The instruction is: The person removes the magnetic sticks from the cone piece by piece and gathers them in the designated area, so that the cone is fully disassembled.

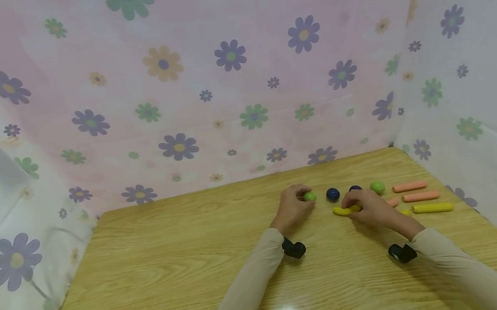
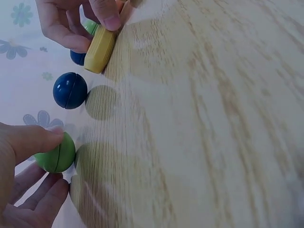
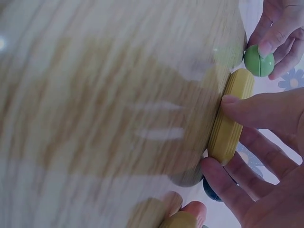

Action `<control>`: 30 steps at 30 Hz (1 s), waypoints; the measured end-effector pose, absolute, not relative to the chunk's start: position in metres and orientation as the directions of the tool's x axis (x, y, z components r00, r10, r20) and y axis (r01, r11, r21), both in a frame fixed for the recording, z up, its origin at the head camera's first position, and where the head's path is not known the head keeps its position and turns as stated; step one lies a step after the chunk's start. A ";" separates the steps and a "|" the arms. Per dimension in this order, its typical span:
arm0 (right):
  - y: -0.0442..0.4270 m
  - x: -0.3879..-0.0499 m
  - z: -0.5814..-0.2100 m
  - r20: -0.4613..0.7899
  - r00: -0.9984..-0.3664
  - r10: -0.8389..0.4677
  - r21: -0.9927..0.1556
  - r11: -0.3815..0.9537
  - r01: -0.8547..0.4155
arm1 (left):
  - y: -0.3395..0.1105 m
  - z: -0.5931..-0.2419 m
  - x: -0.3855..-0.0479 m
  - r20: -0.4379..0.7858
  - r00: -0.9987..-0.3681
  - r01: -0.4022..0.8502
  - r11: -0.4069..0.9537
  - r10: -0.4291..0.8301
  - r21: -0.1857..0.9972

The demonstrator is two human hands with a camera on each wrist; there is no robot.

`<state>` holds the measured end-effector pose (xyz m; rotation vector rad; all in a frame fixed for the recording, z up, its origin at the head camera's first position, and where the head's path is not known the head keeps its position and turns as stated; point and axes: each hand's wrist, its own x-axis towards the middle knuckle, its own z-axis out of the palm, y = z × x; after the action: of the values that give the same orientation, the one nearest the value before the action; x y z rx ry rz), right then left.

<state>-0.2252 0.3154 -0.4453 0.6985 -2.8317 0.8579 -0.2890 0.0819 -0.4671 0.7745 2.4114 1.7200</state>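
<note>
My left hand [image 1: 292,207] holds a small green ball [image 1: 310,197] with a seam round it, thumb on one side and fingers on the other. To its right, my right hand [image 1: 373,208] pinches a ridged yellow stick [image 3: 232,116] by its middle, low over the table. Between the hands sits a glossy dark blue ball [image 2: 70,90], which neither hand touches. A second dark blue ball [image 1: 355,189] is partly hidden behind the right hand. Just past that hand stands another green ball [image 1: 377,188].
Right of the right hand lie two salmon-pink sticks [image 1: 409,187] and a yellow stick [image 1: 433,208]. Another pink piece [image 1: 392,202] and a yellow piece [image 1: 405,212] are partly covered by that hand. Flowered cloth [image 1: 203,93] encloses the wooden table [image 1: 164,268] at the back and sides.
</note>
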 end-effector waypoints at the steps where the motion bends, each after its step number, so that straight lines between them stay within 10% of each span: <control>1: 0.315 -0.225 -0.445 0.223 -0.890 -0.398 -0.502 0.736 -0.455 | 0.082 -0.467 -0.289 0.220 -0.870 0.353 0.244 0.442 0.903; 30: 0.327 -0.212 -0.428 0.192 -0.900 -0.392 -0.476 0.765 -0.434 | 0.028 -0.446 -0.271 0.153 -0.848 0.411 0.445 0.508 0.796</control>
<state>-0.2124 0.3273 -0.4276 0.6744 -2.8748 0.8059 -0.2708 0.0278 -0.4459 0.8223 2.5774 1.3725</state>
